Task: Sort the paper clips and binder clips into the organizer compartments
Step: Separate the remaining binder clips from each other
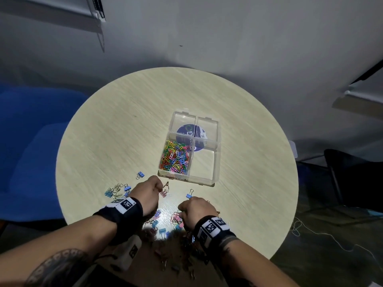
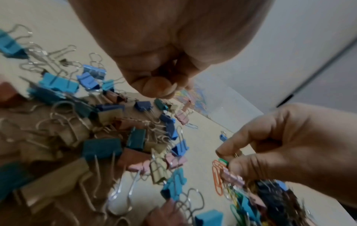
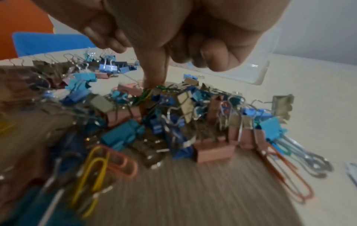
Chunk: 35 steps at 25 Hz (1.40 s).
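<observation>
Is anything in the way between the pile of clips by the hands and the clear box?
Nothing tall. Between the pile of clips and the organizer lies bare table with a few stray binder clips, such as a blue binder clip. The organizer's near wall must be cleared. The right hand is already at the pile.

An organizer [image 1: 215, 141] sits near the middle of the round table [image 1: 116, 125], its near-left compartment holding a heap of paper clips [image 1: 175, 159]. Nearer the person lies a pile of binder clips [image 3: 173, 119] mixed with loose paper clips [image 3: 100, 166], with a few more binder clips [image 1: 118, 189] scattered to the left. The left hand [image 1: 148, 196] is above the pile's left part and the right hand [image 1: 198, 210] above its right part, both in front of the organizer
</observation>
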{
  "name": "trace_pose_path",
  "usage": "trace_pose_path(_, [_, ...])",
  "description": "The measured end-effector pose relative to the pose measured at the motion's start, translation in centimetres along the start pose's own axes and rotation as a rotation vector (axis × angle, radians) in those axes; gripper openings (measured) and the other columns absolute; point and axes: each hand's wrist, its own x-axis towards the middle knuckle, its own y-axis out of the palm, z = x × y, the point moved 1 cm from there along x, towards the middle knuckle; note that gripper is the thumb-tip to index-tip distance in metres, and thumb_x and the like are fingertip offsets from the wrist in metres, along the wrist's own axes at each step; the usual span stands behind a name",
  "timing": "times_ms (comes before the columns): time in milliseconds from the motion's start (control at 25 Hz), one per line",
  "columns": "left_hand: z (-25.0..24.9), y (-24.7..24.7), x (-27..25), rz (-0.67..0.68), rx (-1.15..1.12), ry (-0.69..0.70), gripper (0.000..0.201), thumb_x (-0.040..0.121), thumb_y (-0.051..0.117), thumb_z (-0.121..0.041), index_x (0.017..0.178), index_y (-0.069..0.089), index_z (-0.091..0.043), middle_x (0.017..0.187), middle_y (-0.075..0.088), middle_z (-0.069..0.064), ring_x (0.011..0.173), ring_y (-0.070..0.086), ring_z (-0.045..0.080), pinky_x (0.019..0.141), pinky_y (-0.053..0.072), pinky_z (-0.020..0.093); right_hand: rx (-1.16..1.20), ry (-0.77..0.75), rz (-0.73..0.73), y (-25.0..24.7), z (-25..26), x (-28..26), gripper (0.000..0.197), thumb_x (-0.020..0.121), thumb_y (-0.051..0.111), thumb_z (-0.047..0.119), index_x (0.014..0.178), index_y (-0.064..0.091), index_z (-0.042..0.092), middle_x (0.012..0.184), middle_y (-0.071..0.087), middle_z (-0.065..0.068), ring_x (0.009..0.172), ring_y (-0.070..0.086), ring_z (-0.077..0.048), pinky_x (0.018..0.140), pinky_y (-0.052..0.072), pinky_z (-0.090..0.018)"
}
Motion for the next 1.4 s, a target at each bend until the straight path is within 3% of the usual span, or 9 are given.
trace_pose_path(160, [0.8,-0.9,-0.1,-0.021,-0.09,-0.027,0.018,0.093,0.043,-0.018,0.088,0.059,-0.021,0.085,0.067,0.003,0.082,0.061,0.024,0.068,0.046,0.027,-0.119,-0.043,0.002,0.2,1.0,0.7,0.026,0.093,0.052,0.025,0.109,0.072,0.02,0.109,0.068,-0.008,0.101,0.064,-0.032,0.082,0.052,-0.036])
trace_pose_path(400, [-1.1,1.0,0.1,0.066,0.523,0.261,0.021,0.092,0.046,-0.037,0.102,0.062,-0.028,0.104,0.068,-0.004,0.1,0.062,0.022,0.078,0.052,0.032,-0.088,-0.001,0.11,0.2,1.1,1.3,0.023,0.089,0.054,0.029,0.105,0.064,0.016,0.107,0.067,-0.009,0.097,0.064,-0.032,0.077,0.048,-0.033])
trace_pose_path(560, [-2.7,2.0,0.7,0.065,0.82,0.204,0.016,0.088,0.052,-0.016,0.095,0.063,-0.024,0.099,0.065,0.002,0.092,0.062,0.025,0.066,0.045,0.032,0.245,0.103,0.033,0.3,-0.4,0.3,0.01,0.083,0.053,0.031,0.079,0.054,0.021,0.09,0.066,-0.001,0.083,0.06,-0.023,0.068,0.045,-0.028])
trace_pose_path(680, [-2.9,2.3,0.9,0.087,0.866,0.203,0.022,0.084,0.052,-0.013,0.099,0.065,-0.024,0.1,0.065,0.002,0.092,0.063,0.024,0.067,0.047,0.033,0.61,0.246,0.029,0.8,-2.5,-0.1,0.017,0.084,0.05,0.025,0.081,0.058,0.011,0.089,0.065,-0.016,0.083,0.06,-0.031,0.072,0.048,-0.029])
trace_pose_path(760, [-3.3,2.2,0.7,0.094,0.825,0.193,0.018,0.085,0.049,-0.017,0.097,0.061,-0.024,0.101,0.065,0.002,0.092,0.062,0.024,0.066,0.046,0.032,0.94,0.349,0.067,0.8,-3.3,-0.5,0.011,0.082,0.051,0.013,0.072,0.054,0.01,0.068,0.054,-0.014,0.061,0.051,-0.027,0.053,0.038,-0.023])
trace_pose_path(920, [-3.3,2.2,0.4,0.178,0.512,0.166,0.014,0.084,0.045,-0.033,0.083,0.055,-0.022,0.086,0.061,0.0,0.081,0.057,0.025,0.066,0.046,0.029,1.479,0.448,0.041,0.8,-4.3,-2.4,0.021,0.072,0.038,0.014,0.054,0.029,0.021,0.049,0.021,-0.001,0.038,0.014,-0.01,0.045,0.01,-0.013])
trace_pose_path(1080, [-3.8,2.7,0.0,0.409,0.018,0.018,0.016,0.077,0.053,-0.013,0.062,0.048,-0.014,0.063,0.043,0.001,0.063,0.053,0.031,0.051,0.029,0.029,1.825,0.445,0.019,0.5,-4.4,-4.0,0.029,0.081,0.04,0.021,0.055,0.028,0.021,0.051,0.02,-0.001,0.034,0.015,-0.01,0.043,0.005,-0.013])
trace_pose_path(1200, [-4.0,3.3,-1.0,0.554,-0.824,-0.21,0.012,0.053,0.048,-0.015,0.06,0.039,-0.016,0.056,0.03,0.008,0.054,0.013,0.014,0.05,0.01,0.019,2.02,0.348,0.013,0.2,-4.3,-4.7,0.036,0.087,0.038,0.012,0.051,0.034,0.019,0.047,0.03,-0.002,0.029,0.024,-0.011,0.035,0.012,-0.008])
trace_pose_path(1400, [-4.1,3.9,-1.6,0.517,-1.072,-0.134,0.021,0.047,0.042,-0.005,0.066,0.043,-0.012,0.055,0.035,0.011,0.05,0.021,0.01,0.047,0.016,0.013,2.092,0.224,-0.048,0.2,-4.4,-4.7,0.018,0.07,0.046,-0.002,0.08,0.05,0.012,0.058,0.042,-0.007,0.036,0.033,-0.014,0.035,0.02,-0.011])
